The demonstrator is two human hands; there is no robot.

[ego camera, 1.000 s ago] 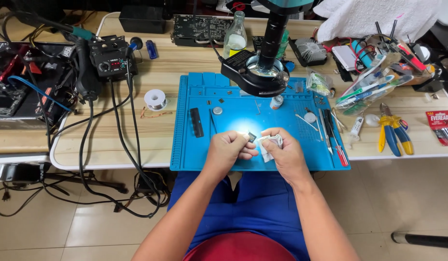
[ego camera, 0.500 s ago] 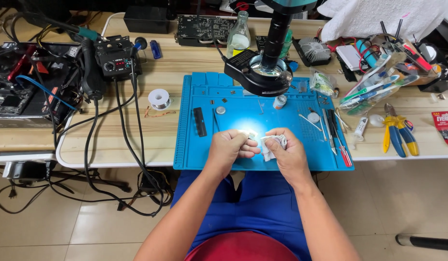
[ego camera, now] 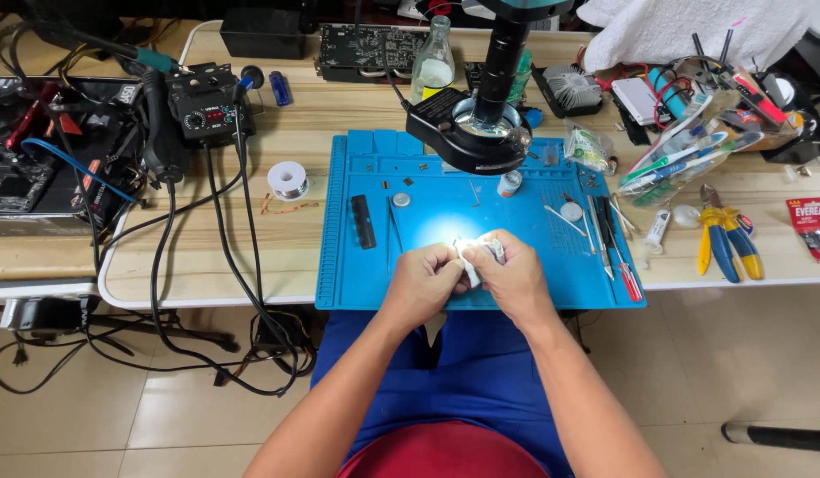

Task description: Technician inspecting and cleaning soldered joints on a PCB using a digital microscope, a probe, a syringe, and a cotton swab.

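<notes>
My left hand (ego camera: 425,281) and my right hand (ego camera: 514,276) meet at the near edge of the blue work mat (ego camera: 357,274), fingers curled narrow around a small white wad (ego camera: 481,257) pinched between them. Something tiny sits inside that pinch, but I cannot tell what it is.

At the far right of the desk (ego camera: 242,257), a clear bag (ego camera: 671,164) lies on its side with toothbrushes and other long tools in it. A clear glass bottle (ego camera: 433,62) stands at the far edge, partly filled with pale liquid. A small white-capped vial (ego camera: 510,183) stands on the mat under the microscope's ring light (ego camera: 470,134).

Compared with 0.5 seconds ago, my hands sit in the same spot on the mat, pressed a little closer, and the bright glare on the mat beside them remains.

Left of the mat lie a solder spool (ego camera: 288,180) and a black soldering station (ego camera: 206,106), its cables trailing over the near edge. On the right lie yellow-and-blue pliers (ego camera: 724,235); tweezers and a red-handled screwdriver (ego camera: 624,270) rest on the mat just right of my right hand.
</notes>
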